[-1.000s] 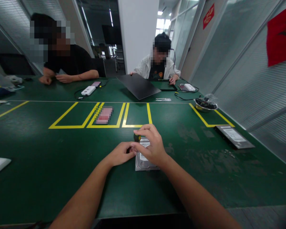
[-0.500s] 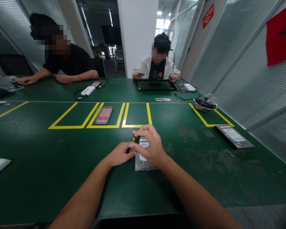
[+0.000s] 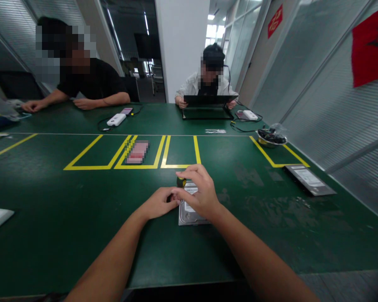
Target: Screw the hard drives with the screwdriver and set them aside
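Note:
A silver hard drive (image 3: 192,217) with a white label lies on the green table in front of me. Over its left side stands a screwdriver (image 3: 180,182) with a short black and yellow handle. My right hand (image 3: 203,188) is closed on that handle, index finger curled over its top and thumb low on the near side. The screwdriver's shaft and tip are hidden by my fingers. At the drive's left edge my left hand (image 3: 159,203) is closed, its thumb and fingertips gripping the side close to the screwdriver.
Another drive (image 3: 308,179) lies at the right, near small loose screws (image 3: 303,202). A metal bowl (image 3: 271,140) holds dark parts. Yellow tape (image 3: 181,166) marks boxes on the table, one with a phone (image 3: 137,152). Two people sit opposite; one holds a dark panel (image 3: 209,100).
The screwdriver handle has shifted and turned slightly within my right hand's fingers. My left hand has stayed put. Across the table, a person has tilted up a dark panel over a black frame.

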`<state>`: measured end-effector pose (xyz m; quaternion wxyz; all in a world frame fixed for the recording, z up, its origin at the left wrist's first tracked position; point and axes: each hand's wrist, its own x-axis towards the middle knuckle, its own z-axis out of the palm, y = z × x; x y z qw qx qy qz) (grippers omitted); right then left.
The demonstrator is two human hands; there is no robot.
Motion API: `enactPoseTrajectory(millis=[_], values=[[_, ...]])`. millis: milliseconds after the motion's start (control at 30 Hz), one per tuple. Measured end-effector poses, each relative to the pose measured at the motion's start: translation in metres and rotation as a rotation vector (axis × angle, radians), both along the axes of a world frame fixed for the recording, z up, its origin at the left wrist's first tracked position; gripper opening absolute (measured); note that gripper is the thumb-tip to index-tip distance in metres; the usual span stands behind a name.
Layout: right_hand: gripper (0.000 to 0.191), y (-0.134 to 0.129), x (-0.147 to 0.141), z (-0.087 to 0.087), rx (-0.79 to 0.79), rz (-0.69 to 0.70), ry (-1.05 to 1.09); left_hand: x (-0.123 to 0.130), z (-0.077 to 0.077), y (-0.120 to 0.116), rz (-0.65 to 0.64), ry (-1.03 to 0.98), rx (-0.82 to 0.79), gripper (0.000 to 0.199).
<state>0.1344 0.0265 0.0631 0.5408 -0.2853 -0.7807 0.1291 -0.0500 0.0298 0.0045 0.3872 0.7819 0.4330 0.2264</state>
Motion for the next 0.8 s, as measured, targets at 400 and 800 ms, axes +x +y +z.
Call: enactPoseTrajectory(millis=[400,800], values=[[0.027,-0.0026,-0.0001,0.0044,-0.021,0.027,-0.01,-0.0009,0.0,0.0,0.004,-0.019,0.0,0.012],[0.029,-0.0043,-0.0012,0.0067,0.015,0.058,-0.007,-0.0016,-0.0025,0.0005,-0.008,-0.015,-0.005,0.012]])
